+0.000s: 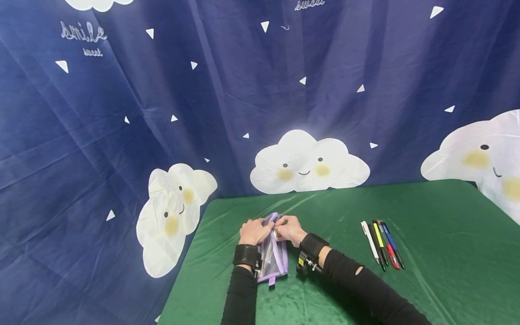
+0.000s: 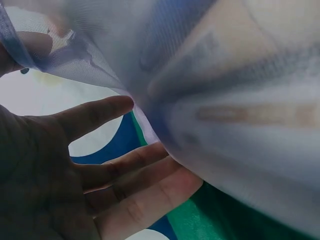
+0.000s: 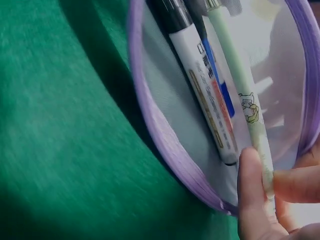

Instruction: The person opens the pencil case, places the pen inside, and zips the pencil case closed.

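A see-through mesh pencil pouch (image 1: 268, 267) with purple edging stands unzipped between the hands. My left hand (image 1: 253, 232) holds it by the side; in the left wrist view the fingers (image 2: 150, 195) lie against the mesh (image 2: 240, 165). At the pouch's mouth, my right hand (image 1: 290, 229) pinches the end of a light green pen (image 3: 245, 85) with a small cartoon print, between thumb and finger. The pen's other end reaches inside the pouch. Beside it within lie a white marker (image 3: 202, 85) with a black cap and a blue item (image 3: 226, 97), partly hidden.
On the green cloth to the right lies a row of several pens, among them a white pen (image 1: 369, 242), a yellow one (image 1: 378, 236) and a red one (image 1: 392, 256). A dark blue curtain (image 1: 227, 90) with clouds hangs behind the table (image 1: 325, 298).
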Demonstrator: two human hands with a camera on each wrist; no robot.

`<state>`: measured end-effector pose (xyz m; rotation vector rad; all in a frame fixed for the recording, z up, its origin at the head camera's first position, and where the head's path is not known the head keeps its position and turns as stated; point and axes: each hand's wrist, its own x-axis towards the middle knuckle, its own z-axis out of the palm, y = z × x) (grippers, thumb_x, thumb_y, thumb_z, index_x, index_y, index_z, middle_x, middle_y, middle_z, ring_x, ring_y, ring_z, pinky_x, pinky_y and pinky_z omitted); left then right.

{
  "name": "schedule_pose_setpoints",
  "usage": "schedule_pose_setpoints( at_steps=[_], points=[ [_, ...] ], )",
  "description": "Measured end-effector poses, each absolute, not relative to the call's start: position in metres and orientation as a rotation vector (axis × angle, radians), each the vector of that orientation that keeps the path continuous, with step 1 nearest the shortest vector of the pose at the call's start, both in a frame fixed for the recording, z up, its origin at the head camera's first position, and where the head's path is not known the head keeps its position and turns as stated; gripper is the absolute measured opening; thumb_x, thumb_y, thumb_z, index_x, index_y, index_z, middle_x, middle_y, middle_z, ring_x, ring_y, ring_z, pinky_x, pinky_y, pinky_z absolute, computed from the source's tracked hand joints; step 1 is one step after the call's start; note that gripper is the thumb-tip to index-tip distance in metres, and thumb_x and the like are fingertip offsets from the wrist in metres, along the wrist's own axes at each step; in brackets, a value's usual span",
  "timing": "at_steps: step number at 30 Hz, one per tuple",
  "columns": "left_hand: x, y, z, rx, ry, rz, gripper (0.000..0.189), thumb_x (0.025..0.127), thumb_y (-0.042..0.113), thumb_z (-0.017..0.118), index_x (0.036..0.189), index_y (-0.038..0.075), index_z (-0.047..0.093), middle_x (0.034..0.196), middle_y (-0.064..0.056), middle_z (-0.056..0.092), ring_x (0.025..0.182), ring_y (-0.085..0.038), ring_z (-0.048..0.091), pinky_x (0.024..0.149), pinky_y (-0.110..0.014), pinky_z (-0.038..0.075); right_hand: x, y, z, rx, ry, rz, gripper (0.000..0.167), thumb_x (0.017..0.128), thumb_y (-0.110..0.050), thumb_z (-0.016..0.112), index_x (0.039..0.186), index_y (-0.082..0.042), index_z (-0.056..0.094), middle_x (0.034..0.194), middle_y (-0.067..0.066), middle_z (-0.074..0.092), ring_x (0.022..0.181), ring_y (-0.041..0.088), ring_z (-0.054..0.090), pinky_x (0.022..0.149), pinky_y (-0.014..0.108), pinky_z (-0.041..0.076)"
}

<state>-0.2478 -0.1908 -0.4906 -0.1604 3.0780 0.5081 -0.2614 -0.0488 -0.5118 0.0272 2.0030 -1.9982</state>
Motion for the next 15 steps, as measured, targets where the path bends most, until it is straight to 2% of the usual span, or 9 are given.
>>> schedule_pose_setpoints(
  at_steps=[8, 15],
  points=[
    [-0.2493, -0.1810, -0.4910, -0.154, 3.099, 0.407, 0.066, 0.093, 0.056, 0.049, 0.136, 0.009, 0.065, 0.131, -0.031, 0.062, 0.117, -0.051, 0.059, 0.092, -0.059, 0.051, -0.2527, -0.0516, -0.5169, 0.052, 2.074, -1.966, 0.010, 0.087, -0.001, 0.060, 0.096, 0.003, 0.057, 0.083, 0.007, 0.059, 0.064, 0.014, 0.064, 0.061, 0.031, 0.062],
    [-0.2522, -0.1841, -0.4928, -0.149, 3.104, 0.409, 0.067, 0.090, 0.057, 0.048, 0.134, 0.010, 0.066, 0.132, -0.029, 0.064, 0.117, -0.050, 0.059, 0.093, -0.057, 0.051, -0.2522, -0.0548, -0.5209, 0.013, 2.025, -1.995, 0.006, 0.083, 0.003, 0.052, 0.083, 0.000, 0.056, 0.079, 0.006, 0.058, 0.064, 0.013, 0.064, 0.061, 0.030, 0.062]
  ],
)
